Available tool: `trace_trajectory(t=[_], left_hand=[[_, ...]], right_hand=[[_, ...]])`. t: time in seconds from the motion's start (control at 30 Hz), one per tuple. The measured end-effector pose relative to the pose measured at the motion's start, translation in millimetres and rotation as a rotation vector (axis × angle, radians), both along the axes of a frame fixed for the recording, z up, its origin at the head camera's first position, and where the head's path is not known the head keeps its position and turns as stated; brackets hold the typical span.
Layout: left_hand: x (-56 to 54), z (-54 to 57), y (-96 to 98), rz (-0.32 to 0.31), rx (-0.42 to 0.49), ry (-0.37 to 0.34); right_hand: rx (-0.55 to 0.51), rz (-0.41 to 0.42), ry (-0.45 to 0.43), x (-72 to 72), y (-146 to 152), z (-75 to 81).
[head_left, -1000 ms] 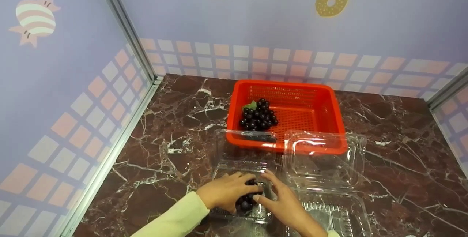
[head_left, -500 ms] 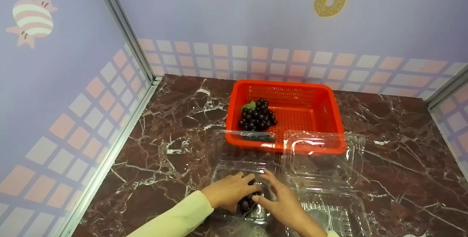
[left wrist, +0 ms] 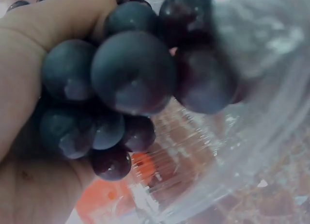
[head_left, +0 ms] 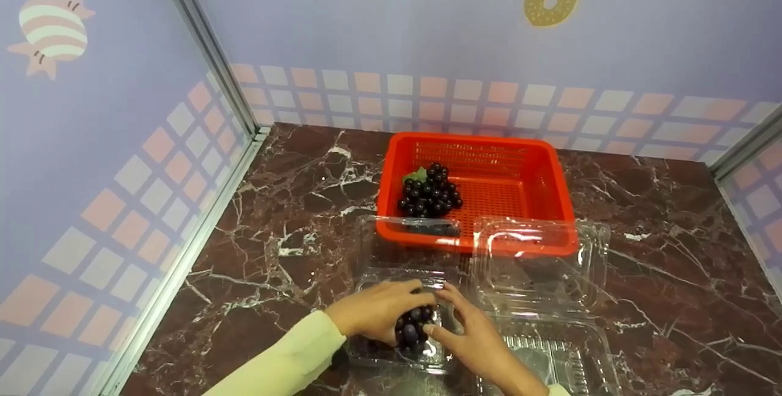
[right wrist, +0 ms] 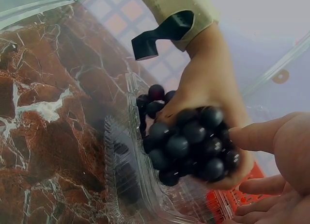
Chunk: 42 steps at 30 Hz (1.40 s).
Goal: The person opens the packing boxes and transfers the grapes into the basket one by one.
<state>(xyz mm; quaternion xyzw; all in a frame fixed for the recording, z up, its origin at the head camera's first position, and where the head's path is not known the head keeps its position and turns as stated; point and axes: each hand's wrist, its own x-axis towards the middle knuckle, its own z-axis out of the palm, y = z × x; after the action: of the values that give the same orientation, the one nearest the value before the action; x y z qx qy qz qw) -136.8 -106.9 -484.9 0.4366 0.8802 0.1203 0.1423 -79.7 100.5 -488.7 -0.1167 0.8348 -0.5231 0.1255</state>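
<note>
A bunch of dark grapes [head_left: 412,330] is gripped by my left hand [head_left: 374,311] over the base of the left clear plastic clamshell box [head_left: 437,362]. In the left wrist view, the thumb and fingers curl round the grapes [left wrist: 133,71]. My right hand [head_left: 479,338] lies along the box's right side with its fingers extended. Its thumb tip is at the grapes; the right wrist view does not settle whether it touches them. More grapes [right wrist: 155,93] show behind the left hand in the right wrist view.
A second clamshell box [head_left: 553,353] stands open on the right. Behind both raised lids, a red basket [head_left: 544,191] holds another grape bunch [head_left: 431,193] with a green leaf [head_left: 416,176]. Patterned walls enclose the marbled table [head_left: 293,219] at the left, back and right.
My left hand has shifted and turned slightly with the grapes, so more of the bunch shows. The right hand stays almost where it was.
</note>
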Motion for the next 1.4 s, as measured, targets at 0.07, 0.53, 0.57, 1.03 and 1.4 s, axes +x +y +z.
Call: trace_trajectory(t=[0.07, 0.53, 0.57, 1.03, 1.4], left_hand=[[-1.4, 5.9, -0.9, 0.011, 0.022, -0.017], [-13.8, 48.1, -5.7, 0.118, 0.156, -0.092], [-14.9, 51.9, -6.5, 0.135, 0.164, -0.102], [-39.4, 99.7, -16.0, 0.227, 0.260, -0.078], [-62.6, 123.3, -5.4, 0.277, 0.222, -0.005]], right_hand=[[-0.014, 0.000, -0.006, -0.7, 0.8, -0.3], [-0.044, -0.030, -0.008, -1.7, 6.8, 6.1], [-0.044, -0.036, -0.006, -1.6, 7.4, 7.0], [-0.070, -0.089, -0.006, -0.5, 13.7, 17.5], [-0.106, -0.119, 0.033, -2.2, 16.7, 21.7]])
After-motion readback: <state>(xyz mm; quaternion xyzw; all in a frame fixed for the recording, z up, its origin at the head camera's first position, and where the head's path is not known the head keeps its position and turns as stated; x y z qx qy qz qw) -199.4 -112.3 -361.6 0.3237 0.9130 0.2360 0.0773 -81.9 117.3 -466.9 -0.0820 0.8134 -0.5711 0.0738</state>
